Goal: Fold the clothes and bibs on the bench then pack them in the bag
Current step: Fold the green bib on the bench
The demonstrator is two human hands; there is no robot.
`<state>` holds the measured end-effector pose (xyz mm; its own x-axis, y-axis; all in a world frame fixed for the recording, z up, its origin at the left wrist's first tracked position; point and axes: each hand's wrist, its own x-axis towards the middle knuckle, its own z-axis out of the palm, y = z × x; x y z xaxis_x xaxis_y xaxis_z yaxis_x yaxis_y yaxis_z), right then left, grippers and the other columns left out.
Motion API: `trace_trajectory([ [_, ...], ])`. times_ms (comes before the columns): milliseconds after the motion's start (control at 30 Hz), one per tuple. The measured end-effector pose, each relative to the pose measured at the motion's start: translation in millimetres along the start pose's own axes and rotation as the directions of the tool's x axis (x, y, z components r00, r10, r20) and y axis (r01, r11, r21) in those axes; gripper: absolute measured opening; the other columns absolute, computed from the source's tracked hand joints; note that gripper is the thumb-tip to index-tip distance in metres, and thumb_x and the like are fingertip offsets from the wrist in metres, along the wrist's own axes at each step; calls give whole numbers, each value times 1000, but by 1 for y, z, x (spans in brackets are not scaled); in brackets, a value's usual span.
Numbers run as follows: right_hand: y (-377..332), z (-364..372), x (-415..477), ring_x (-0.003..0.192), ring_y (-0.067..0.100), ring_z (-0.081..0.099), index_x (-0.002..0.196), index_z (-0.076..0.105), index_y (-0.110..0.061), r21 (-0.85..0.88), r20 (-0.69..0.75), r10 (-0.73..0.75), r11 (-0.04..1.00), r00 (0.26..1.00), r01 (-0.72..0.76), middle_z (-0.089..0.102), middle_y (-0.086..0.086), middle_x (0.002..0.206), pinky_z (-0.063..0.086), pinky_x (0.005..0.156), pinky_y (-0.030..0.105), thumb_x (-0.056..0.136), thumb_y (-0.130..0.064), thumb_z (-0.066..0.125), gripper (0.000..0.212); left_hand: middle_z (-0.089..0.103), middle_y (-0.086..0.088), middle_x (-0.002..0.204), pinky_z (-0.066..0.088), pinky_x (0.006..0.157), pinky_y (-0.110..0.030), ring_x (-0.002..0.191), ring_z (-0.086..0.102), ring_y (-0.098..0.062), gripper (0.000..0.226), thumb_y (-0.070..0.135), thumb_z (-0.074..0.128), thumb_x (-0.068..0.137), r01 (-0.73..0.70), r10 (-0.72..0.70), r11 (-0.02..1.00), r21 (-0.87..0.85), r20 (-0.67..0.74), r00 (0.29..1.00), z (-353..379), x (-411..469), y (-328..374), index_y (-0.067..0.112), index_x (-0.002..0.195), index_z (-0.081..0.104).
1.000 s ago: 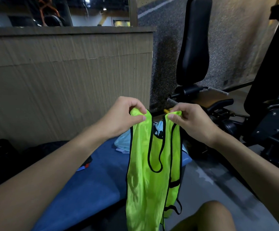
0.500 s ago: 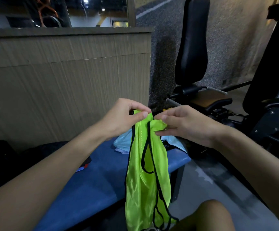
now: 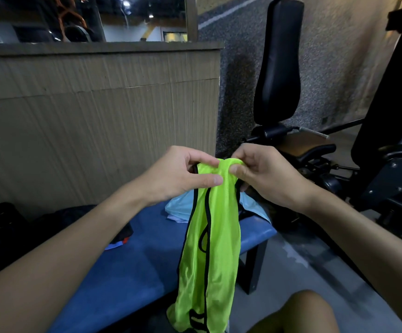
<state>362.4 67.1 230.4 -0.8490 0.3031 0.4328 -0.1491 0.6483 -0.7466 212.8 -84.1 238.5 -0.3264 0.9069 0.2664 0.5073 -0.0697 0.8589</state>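
Observation:
A neon green bib (image 3: 209,248) with black trim hangs folded lengthwise in front of me, over the blue bench (image 3: 123,267). My left hand (image 3: 178,174) pinches its top between thumb and fingers. Right beside it, my right hand (image 3: 262,174) pinches the same top edge, the two shoulder straps held together. A light blue garment (image 3: 178,207) lies on the far end of the bench, partly hidden by the bib. Dark clothes (image 3: 79,224) and a black bag (image 3: 0,222) lie at the left end.
A wood-panelled wall (image 3: 99,121) rises behind the bench. Black gym machines with a padded seat back (image 3: 279,61) stand to the right. The grey floor (image 3: 298,272) lies right of the bench, and my knee (image 3: 298,313) shows at the bottom.
My hands have come together, bringing the two shoulder straps side by side, so the bib now hangs folded in half lengthwise and narrower than before.

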Motion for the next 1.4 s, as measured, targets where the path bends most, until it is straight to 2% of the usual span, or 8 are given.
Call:
trace_trajectory([
  [267,1,1,0,79,5,68,102,66,1,166,-6,42,985,999,-40,72,5,88,51,73,16,90,5,62,13,76,-14,95,52,94,-58,90,71,-28,33,35,87,71,-8,9,999,51,-28,1000,0,-3,-11,16,96,78],
  [433,7,-3,-1,69,7,63,84,66,-6,136,-7,99,986,995,-97,70,2,76,52,68,22,87,-9,70,6,73,-20,90,52,89,-57,80,64,-22,22,35,84,74,-24,29,999,46,-117,993,-2,-3,-12,18,86,77],
  [567,11,-2,-5,99,27,69,86,66,-4,253,113,141,953,984,-166,71,22,103,53,93,41,86,-13,69,9,73,-21,93,54,84,-46,80,64,-18,5,14,77,84,-63,64,998,11,-81,995,-1,-4,-6,15,89,75],
  [733,14,6,-6,85,25,59,86,67,-8,450,203,111,872,973,-194,66,17,90,47,83,35,82,-16,71,10,69,-29,100,49,90,-63,84,63,-45,22,32,79,76,-80,79,997,-13,-21,997,-1,-5,-3,18,92,77],
  [967,9,1,-3,71,9,65,84,64,-2,375,-1,106,922,994,-98,70,3,76,51,69,19,86,2,67,5,74,-12,106,55,91,-27,96,68,-15,35,-15,63,87,-61,56,995,-76,-60,997,-2,-15,-17,12,108,71],
  [1100,5,0,-2,69,7,63,85,63,0,369,-36,94,927,995,-74,68,2,75,51,68,17,88,4,64,4,70,5,93,50,81,-17,87,64,-5,32,-15,66,85,-74,61,989,-129,-105,993,5,-21,-22,12,102,68],
  [1267,3,3,-2,73,10,65,87,64,0,351,-36,81,934,996,-63,70,4,79,51,70,18,87,2,66,3,72,5,106,54,92,-29,100,66,-13,34,13,75,79,-107,93,982,-158,-91,991,15,-21,-24,15,113,67],
  [1400,3,4,-2,74,11,62,85,64,-2,325,-37,71,944,997,-55,68,6,79,51,70,19,86,1,67,4,74,-11,95,51,86,-52,89,62,-21,17,22,78,79,-101,83,983,-153,-118,990,21,-19,-24,17,95,75],
])
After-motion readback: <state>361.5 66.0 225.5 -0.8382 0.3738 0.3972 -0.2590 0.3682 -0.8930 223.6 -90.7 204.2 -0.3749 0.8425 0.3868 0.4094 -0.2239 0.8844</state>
